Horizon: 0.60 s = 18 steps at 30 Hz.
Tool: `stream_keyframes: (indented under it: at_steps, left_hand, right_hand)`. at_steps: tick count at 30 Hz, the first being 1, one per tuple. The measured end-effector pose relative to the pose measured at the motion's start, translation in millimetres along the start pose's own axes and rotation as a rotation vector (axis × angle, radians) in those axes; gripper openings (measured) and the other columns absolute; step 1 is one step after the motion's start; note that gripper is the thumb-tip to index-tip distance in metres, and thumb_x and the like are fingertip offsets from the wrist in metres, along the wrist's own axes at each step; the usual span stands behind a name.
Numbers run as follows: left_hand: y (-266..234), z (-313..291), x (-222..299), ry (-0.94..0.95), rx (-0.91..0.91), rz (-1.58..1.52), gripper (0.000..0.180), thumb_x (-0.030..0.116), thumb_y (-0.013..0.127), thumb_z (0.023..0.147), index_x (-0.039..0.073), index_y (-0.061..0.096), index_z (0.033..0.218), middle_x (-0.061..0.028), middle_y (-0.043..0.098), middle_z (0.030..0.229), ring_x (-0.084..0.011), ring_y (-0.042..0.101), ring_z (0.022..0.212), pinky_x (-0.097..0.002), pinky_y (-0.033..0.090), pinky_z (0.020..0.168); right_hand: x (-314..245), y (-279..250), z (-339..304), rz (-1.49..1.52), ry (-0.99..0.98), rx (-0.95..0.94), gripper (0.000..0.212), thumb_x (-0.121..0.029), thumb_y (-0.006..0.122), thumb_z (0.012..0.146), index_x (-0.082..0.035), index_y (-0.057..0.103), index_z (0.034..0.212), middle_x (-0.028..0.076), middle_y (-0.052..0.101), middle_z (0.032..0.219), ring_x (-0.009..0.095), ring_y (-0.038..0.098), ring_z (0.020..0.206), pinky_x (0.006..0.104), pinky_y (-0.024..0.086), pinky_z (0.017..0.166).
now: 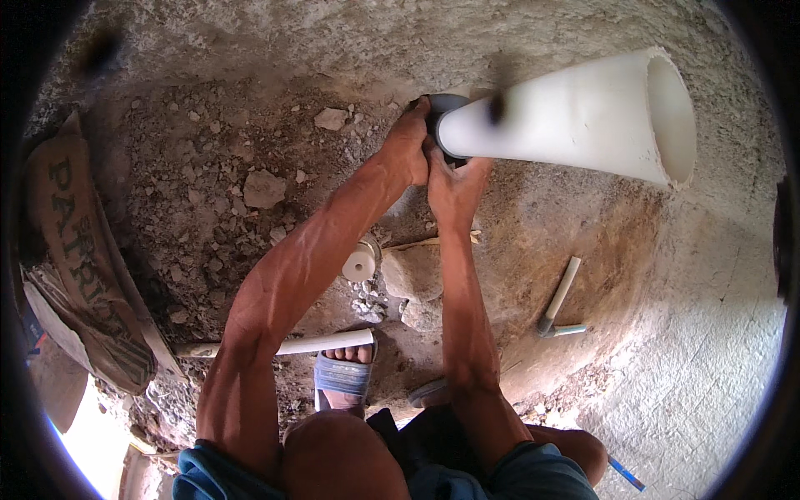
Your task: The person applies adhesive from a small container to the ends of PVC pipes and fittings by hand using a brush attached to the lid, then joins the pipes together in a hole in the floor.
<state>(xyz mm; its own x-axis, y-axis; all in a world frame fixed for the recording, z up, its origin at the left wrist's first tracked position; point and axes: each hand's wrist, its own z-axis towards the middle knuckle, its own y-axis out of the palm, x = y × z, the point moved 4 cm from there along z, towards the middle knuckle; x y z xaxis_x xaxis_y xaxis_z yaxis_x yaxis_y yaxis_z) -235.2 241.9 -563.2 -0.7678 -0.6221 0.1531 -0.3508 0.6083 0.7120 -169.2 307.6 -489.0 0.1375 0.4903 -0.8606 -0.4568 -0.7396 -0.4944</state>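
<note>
A wide white plastic pipe (575,117) rises toward me and to the right, its open cut end at the upper right. Its lower end sits in a dark grey pipe fitting (447,103) near the foot of the rough wall. My left hand (410,143) grips the fitting from the left side, fingers partly hidden behind it. On the near side, my right hand (460,185) is closed round the same fitting, just under the pipe. Most fingertips of both hands are out of sight.
Stones (265,189) and rubble cover the ground at left. A white roll (359,263) lies by larger rocks (412,275). A thin white pipe (325,342) lies near my sandalled foot; a jointed pipe piece (560,298) is at right. A printed sack (87,258) stands far left.
</note>
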Motion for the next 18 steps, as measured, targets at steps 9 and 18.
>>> stream_keyframes:
  at_steps: [9,18]
  left_hand:
    - [3,0,4,-0.012,-0.022,0.016,0.044,0.045,0.035,0.109,0.01,0.06,0.118,-0.0093,0.067,0.109,-0.0235,0.066,0.094,-0.046,0.055,0.091]
    - [14,-14,2,-0.081,0.196,0.044,0.043,0.04,0.039,0.106,0.008,0.061,0.124,-0.0101,0.068,0.122,-0.0243,0.066,0.108,-0.0451,0.051,0.099]
  right_hand:
    - [-11,4,3,-0.056,0.058,0.055,0.066,-0.024,0.082,0.078,0.003,0.051,0.13,0.025,0.061,0.122,0.041,0.061,0.114,0.0472,0.046,0.098]
    - [1,-2,6,-0.068,0.107,0.014,0.068,-0.026,0.085,0.076,0.003,0.052,0.128,0.024,0.061,0.121,0.039,0.061,0.114,0.0469,0.046,0.098]
